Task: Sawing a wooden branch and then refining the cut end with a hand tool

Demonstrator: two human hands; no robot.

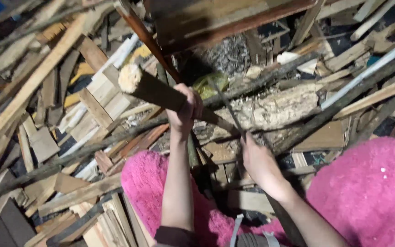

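- The left hand [184, 110] is wrapped tightly around a thick round branch [154, 89], holding it tilted so that its pale, rough cut end points up and to the left, above the woodpile.
- The right hand [258, 161] is closed around the near end of a thin dark blade or stick [227, 107] that runs up and away toward the branch; it is blurred, so it may be a knife or saw, and I cannot tell which.
- That thin piece appears to meet the branch just right of the left hand, over a pale, crumbly log [270, 110] lying across the pile.
- As to progress: the branch looks whole along the part that shows, with no clear cut or split through it, so the work on it seems barely started or at most midway.
- Pale chips and shavings [227, 57] lie farther back in the heap.
- Scrap boards and slats [46, 68] lie jumbled on every side, far and left especially.
- Pink fuzzy fabric [371, 192] covers the person's knees at the near edge, either side of the arms.
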